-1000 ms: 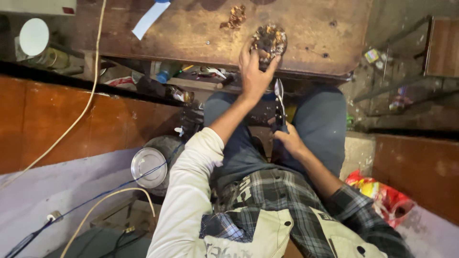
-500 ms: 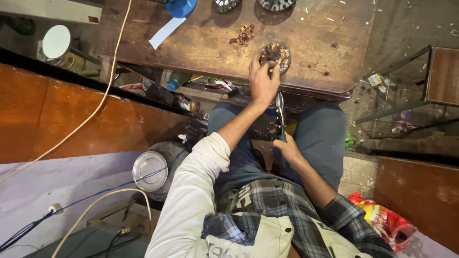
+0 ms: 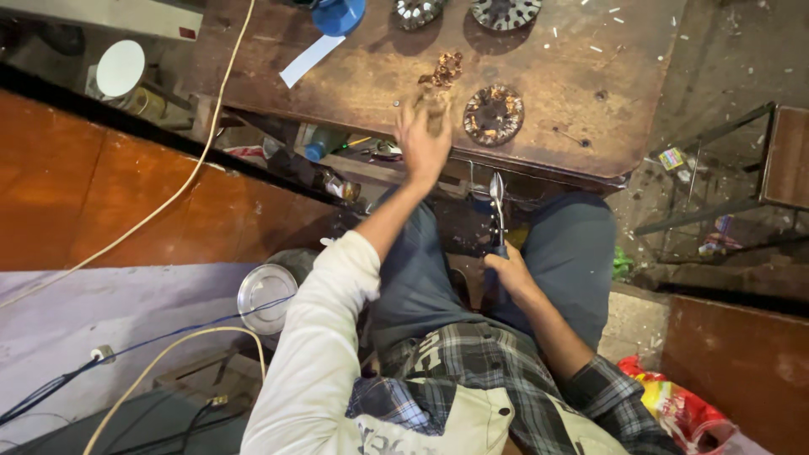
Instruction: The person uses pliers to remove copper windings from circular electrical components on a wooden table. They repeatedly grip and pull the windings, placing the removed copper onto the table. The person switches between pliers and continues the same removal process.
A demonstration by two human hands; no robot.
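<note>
Pliers (image 3: 497, 215) stand almost straight up in the head view, between the person's knees. Their long side runs up and down the picture. The shiny metal tip points up at the edge of the wooden table (image 3: 590, 93), and the handles point down into the right hand (image 3: 508, 274). The right hand is closed tight around the handles and rests by the leg in blue trousers.

The left hand (image 3: 424, 139) is reached out over the near edge of the table. Its fingers are spread wide and a bit blurry. Something brown and fuzzy seems to be at its fingertips, but I cannot tell if the hand holds it or only touches it.

Just to the right of that hand, a round metal part with copper wire (image 3: 494, 115) lies flat on the table. A small heap of brown scraps (image 3: 444, 71) sits just above the hand. Two more round metal parts (image 3: 504, 12) lie at the far edge, near a blue cap (image 3: 339, 15). A white strip of paper (image 3: 310, 60) lies to the left.
</note>
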